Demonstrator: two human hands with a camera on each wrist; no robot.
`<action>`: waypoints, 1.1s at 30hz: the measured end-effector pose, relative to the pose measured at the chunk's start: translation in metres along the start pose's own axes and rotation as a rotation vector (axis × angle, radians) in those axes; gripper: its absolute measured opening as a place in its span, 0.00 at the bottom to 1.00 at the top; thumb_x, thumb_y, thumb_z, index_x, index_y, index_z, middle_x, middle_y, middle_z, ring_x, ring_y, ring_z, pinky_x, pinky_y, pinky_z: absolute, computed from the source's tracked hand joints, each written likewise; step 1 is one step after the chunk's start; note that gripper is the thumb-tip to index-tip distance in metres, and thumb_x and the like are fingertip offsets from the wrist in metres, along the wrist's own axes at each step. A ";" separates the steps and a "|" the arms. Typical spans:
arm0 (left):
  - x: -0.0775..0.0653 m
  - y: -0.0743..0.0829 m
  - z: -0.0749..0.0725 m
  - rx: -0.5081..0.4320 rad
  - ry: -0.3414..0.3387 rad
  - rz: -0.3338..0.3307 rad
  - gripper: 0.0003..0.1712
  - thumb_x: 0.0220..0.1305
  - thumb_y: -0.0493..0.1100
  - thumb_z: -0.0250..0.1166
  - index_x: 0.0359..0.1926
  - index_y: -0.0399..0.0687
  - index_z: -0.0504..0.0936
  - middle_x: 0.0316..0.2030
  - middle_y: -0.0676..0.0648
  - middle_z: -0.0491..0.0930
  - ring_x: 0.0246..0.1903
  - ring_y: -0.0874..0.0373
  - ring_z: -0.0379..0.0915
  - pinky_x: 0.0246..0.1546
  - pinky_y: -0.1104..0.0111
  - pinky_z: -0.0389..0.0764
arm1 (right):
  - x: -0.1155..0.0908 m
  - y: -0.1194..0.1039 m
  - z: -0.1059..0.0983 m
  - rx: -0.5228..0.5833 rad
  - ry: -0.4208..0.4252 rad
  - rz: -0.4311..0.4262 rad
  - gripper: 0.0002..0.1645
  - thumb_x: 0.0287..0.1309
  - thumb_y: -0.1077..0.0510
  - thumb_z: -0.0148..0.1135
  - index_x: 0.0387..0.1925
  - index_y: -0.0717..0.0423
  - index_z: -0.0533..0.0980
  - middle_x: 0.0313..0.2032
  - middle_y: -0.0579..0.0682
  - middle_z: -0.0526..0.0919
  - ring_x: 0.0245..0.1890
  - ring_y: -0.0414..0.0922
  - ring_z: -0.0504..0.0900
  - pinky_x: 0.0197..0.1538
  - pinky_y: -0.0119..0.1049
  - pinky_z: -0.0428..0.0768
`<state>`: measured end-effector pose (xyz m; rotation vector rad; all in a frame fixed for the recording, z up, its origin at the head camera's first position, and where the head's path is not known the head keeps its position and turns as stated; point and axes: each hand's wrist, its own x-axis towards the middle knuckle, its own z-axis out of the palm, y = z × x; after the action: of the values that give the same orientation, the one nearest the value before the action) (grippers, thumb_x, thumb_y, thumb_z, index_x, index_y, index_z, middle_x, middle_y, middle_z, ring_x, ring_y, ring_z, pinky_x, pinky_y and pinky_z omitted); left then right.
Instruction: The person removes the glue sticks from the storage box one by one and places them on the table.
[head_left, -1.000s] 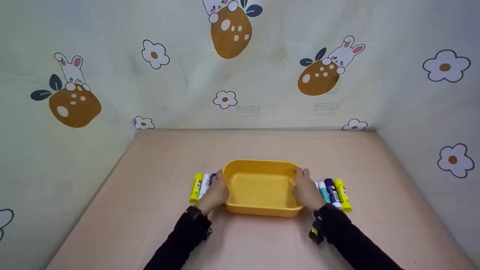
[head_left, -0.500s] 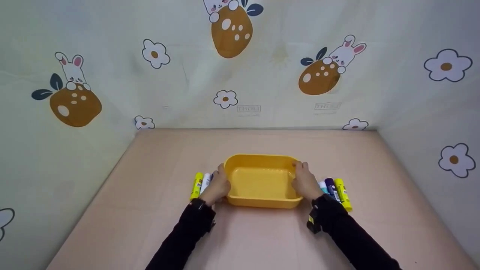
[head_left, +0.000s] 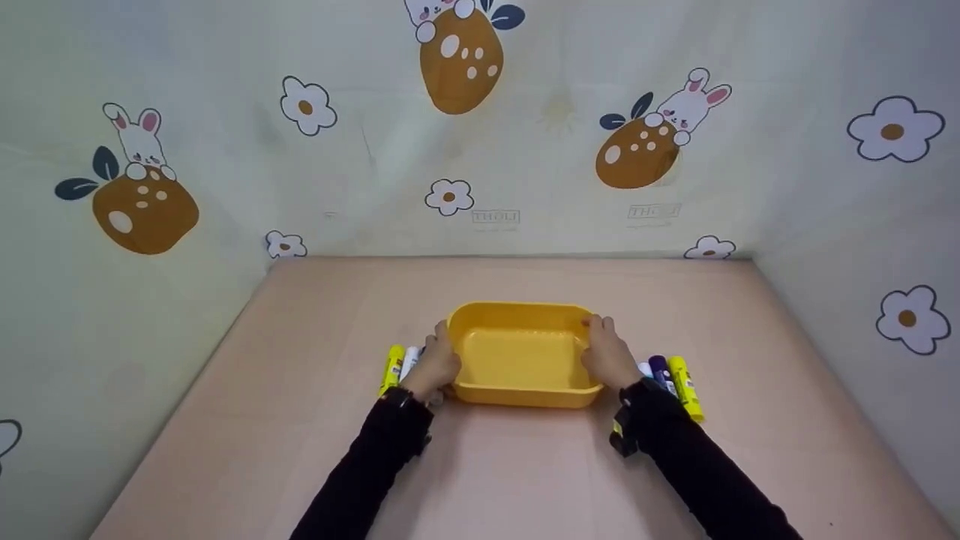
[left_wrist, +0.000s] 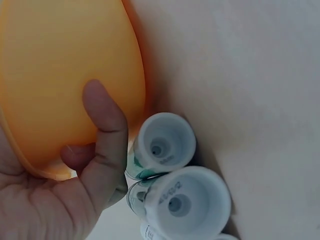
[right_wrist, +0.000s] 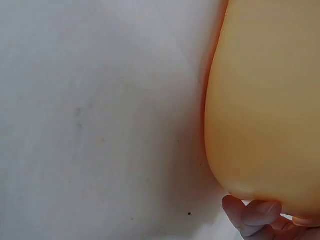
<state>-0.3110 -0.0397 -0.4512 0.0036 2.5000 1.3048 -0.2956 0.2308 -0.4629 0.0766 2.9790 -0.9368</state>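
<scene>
An empty yellow plastic tray (head_left: 521, 358) with rounded corners and raised walls sits in the middle of the table. My left hand (head_left: 435, 365) grips its left end, and my right hand (head_left: 609, 355) grips the right end, fingers over the rim. In the left wrist view, finger and thumb lie against the tray wall (left_wrist: 55, 75), close to the white round ends of glue sticks (left_wrist: 187, 204). The right wrist view has the tray (right_wrist: 265, 110) with curled fingertips (right_wrist: 262, 210) at its edge.
Left of the tray lie a yellow glue stick (head_left: 391, 369) and a white one (head_left: 409, 361), others partly hidden by the hand. On the right are a yellow stick (head_left: 686, 388) and a dark purple one (head_left: 660, 371). A patterned cloth wall (head_left: 555, 165) closes off the back.
Both hands have moved the yellow tray away from me, toward the back wall. The glue sticks on either side stay where they were, now more covered by hands and sleeves.
</scene>
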 end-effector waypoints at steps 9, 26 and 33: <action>-0.001 0.003 0.000 0.109 0.033 0.023 0.37 0.63 0.30 0.44 0.71 0.46 0.41 0.60 0.35 0.55 0.50 0.45 0.63 0.43 0.61 0.77 | 0.001 0.002 -0.005 0.083 -0.027 0.015 0.24 0.62 0.62 0.47 0.59 0.63 0.62 0.54 0.63 0.63 0.48 0.55 0.71 0.55 0.47 0.72; -0.034 0.018 -0.011 0.624 0.338 0.417 0.34 0.66 0.57 0.44 0.70 0.55 0.54 0.63 0.40 0.61 0.59 0.42 0.58 0.57 0.49 0.64 | -0.040 0.009 -0.041 -0.215 0.088 -0.287 0.46 0.58 0.29 0.46 0.69 0.52 0.57 0.70 0.62 0.49 0.68 0.66 0.46 0.64 0.68 0.46; -0.056 0.016 0.000 0.874 0.266 0.602 0.41 0.60 0.73 0.40 0.71 0.65 0.53 0.70 0.44 0.53 0.68 0.38 0.46 0.63 0.38 0.49 | -0.069 0.007 -0.036 -0.436 0.110 -0.434 0.52 0.50 0.24 0.48 0.71 0.44 0.52 0.72 0.58 0.47 0.69 0.65 0.46 0.64 0.68 0.44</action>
<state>-0.2604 -0.0385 -0.4230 0.8781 3.2259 0.2434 -0.2268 0.2546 -0.4353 -0.5574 3.2879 -0.2738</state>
